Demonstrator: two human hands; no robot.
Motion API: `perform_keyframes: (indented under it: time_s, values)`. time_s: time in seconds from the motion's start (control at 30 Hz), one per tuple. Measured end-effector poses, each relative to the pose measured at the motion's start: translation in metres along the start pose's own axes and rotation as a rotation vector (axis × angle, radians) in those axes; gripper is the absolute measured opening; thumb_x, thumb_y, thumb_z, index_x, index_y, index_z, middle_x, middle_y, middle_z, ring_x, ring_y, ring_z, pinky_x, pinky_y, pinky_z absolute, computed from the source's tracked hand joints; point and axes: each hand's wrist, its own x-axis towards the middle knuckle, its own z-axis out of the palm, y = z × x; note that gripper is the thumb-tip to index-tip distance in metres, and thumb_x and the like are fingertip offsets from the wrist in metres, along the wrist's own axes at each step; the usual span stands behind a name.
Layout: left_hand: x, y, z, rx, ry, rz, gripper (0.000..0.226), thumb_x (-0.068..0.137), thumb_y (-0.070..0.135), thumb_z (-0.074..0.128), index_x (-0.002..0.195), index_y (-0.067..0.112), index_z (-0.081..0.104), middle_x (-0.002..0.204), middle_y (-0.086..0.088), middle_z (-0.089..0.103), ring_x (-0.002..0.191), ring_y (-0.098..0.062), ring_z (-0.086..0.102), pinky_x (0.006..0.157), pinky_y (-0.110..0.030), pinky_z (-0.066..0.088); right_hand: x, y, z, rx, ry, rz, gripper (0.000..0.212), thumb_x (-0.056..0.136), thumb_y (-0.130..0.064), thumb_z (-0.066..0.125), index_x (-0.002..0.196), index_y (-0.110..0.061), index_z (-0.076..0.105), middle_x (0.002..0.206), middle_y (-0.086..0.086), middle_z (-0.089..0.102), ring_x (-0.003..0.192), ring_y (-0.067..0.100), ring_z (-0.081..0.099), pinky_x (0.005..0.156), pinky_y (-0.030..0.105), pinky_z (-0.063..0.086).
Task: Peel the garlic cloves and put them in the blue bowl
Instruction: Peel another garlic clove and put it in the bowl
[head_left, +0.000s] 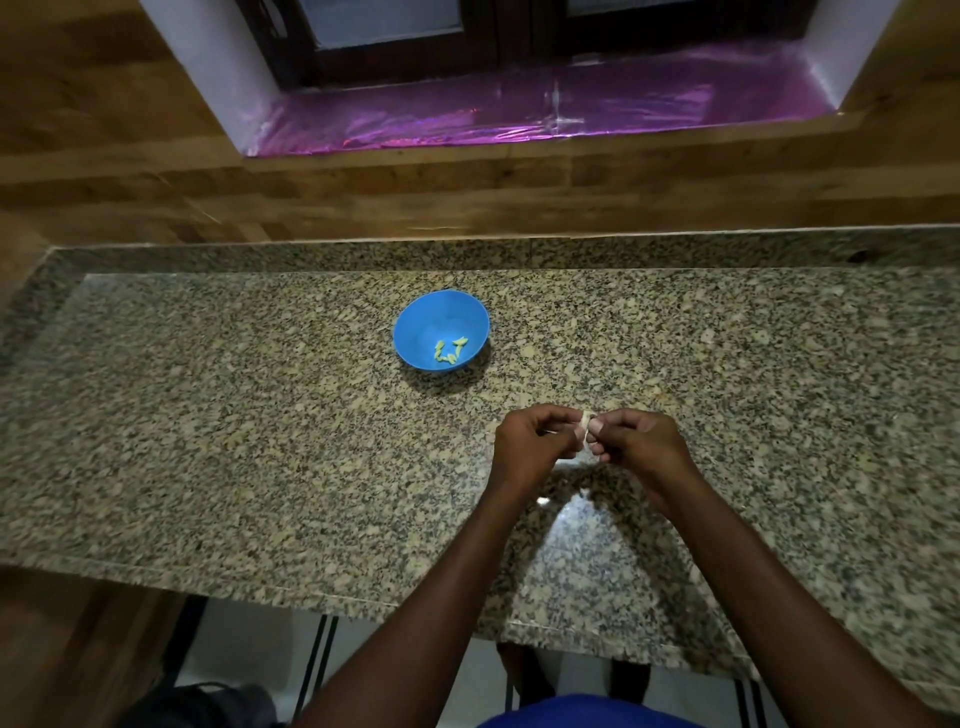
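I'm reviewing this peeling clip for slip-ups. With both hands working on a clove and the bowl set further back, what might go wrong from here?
1. The garlic clove is only pinched between the left hand and right hand; it may slip onto the speckled counter, where it would be hard to spot.
2. The blue bowl sits apart from the hands, so a tossed clove may miss.

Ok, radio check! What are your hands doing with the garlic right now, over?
Left hand and right hand both pinching one garlic clove above the counter. Blue bowl holds a few peeled cloves. Nothing in the way. Over.
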Motion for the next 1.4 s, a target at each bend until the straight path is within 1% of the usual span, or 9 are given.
perform_keyframes:
  time_s: [0.2, 0.3, 0.53, 0.63, 0.73, 0.8, 0.97, 1.17, 1.4]
  values:
    - [0.003, 0.0, 0.005, -0.025, 0.014, -0.078, 0.026, 0.08, 0.017, 0.084, 0.097, 0.0, 0.073, 0.083, -0.021, 0.074, 0.068, -0.022, 0.07, 0.074, -0.042, 0.062, -0.001, -0.002, 0.003, -0.055, 0.019, 0.019, 0.012, 0.085, -0.007, 0.075, 0.091, 0.003, 0.071, 0.074, 0.013, 0.071, 0.064, 0.019, 0.065, 0.058, 0.027, 0.053]
    - [0.004, -0.004, 0.003, -0.046, 0.028, -0.099, 0.02, 0.083, 0.011, 0.08, 0.1, 0.001, 0.076, 0.087, -0.021, 0.074, 0.07, -0.022, 0.071, 0.077, -0.049, 0.062, -0.002, -0.003, 0.002, -0.093, 0.022, -0.018, 0.009, 0.084, -0.006, 0.075, 0.09, 0.0, 0.073, 0.075, 0.013, 0.072, 0.065, 0.02, 0.066, 0.061, 0.03, 0.055]
    - [0.005, 0.001, 0.0, -0.067, 0.037, -0.141, 0.011, 0.083, 0.004, 0.078, 0.094, 0.002, 0.075, 0.082, -0.017, 0.075, 0.072, -0.029, 0.074, 0.07, -0.035, 0.062, -0.007, -0.011, 0.003, -0.175, 0.012, -0.101, 0.004, 0.088, -0.001, 0.069, 0.089, -0.001, 0.074, 0.071, 0.015, 0.071, 0.063, 0.021, 0.065, 0.06, 0.03, 0.056]
    - [0.004, 0.002, -0.001, -0.044, 0.045, -0.131, 0.008, 0.083, 0.006, 0.079, 0.09, 0.004, 0.077, 0.079, -0.015, 0.075, 0.067, -0.022, 0.072, 0.067, -0.031, 0.061, -0.009, -0.016, 0.003, -0.237, -0.015, -0.126, 0.007, 0.083, -0.007, 0.078, 0.084, -0.002, 0.074, 0.072, 0.017, 0.072, 0.06, 0.022, 0.067, 0.058, 0.031, 0.059]
    - [0.005, 0.002, -0.003, -0.021, 0.019, -0.124, 0.012, 0.083, 0.008, 0.078, 0.091, 0.0, 0.077, 0.074, -0.012, 0.074, 0.063, -0.014, 0.068, 0.066, -0.027, 0.059, -0.006, -0.018, 0.006, -0.382, 0.003, -0.164, 0.011, 0.081, -0.012, 0.081, 0.077, -0.006, 0.072, 0.065, 0.011, 0.072, 0.055, 0.021, 0.068, 0.057, 0.034, 0.06]
    - [0.006, 0.004, -0.004, -0.034, 0.016, -0.136, 0.015, 0.085, 0.008, 0.077, 0.095, -0.003, 0.076, 0.077, -0.016, 0.073, 0.064, -0.015, 0.068, 0.065, -0.026, 0.059, -0.003, -0.017, 0.007, -0.498, 0.031, -0.215, 0.014, 0.081, -0.014, 0.08, 0.07, -0.011, 0.071, 0.058, 0.007, 0.07, 0.05, 0.018, 0.067, 0.054, 0.029, 0.056]
    - [0.006, 0.002, -0.003, -0.06, 0.0, -0.118, 0.022, 0.083, 0.01, 0.08, 0.101, -0.001, 0.075, 0.082, -0.017, 0.075, 0.07, -0.022, 0.07, 0.067, -0.031, 0.061, -0.004, -0.011, 0.009, -0.578, 0.079, -0.245, 0.02, 0.081, -0.026, 0.08, 0.066, -0.017, 0.069, 0.051, -0.003, 0.064, 0.044, 0.004, 0.056, 0.051, 0.021, 0.044]
    - [0.009, -0.005, -0.004, -0.041, 0.025, -0.104, 0.015, 0.084, 0.006, 0.077, 0.096, -0.004, 0.076, 0.084, -0.024, 0.074, 0.07, -0.025, 0.07, 0.074, -0.036, 0.062, -0.008, -0.009, 0.011, -0.486, 0.061, -0.214, 0.02, 0.08, -0.022, 0.083, 0.071, -0.011, 0.069, 0.059, 0.002, 0.071, 0.054, 0.018, 0.07, 0.055, 0.028, 0.054]
    - [0.012, -0.012, -0.001, -0.005, 0.036, -0.048, 0.003, 0.085, 0.007, 0.076, 0.087, 0.004, 0.077, 0.08, -0.015, 0.075, 0.066, -0.021, 0.071, 0.071, -0.034, 0.061, -0.01, -0.006, 0.016, -0.549, 0.138, -0.216, 0.025, 0.079, -0.029, 0.084, 0.071, -0.011, 0.069, 0.061, 0.002, 0.07, 0.053, 0.011, 0.069, 0.051, 0.021, 0.05]
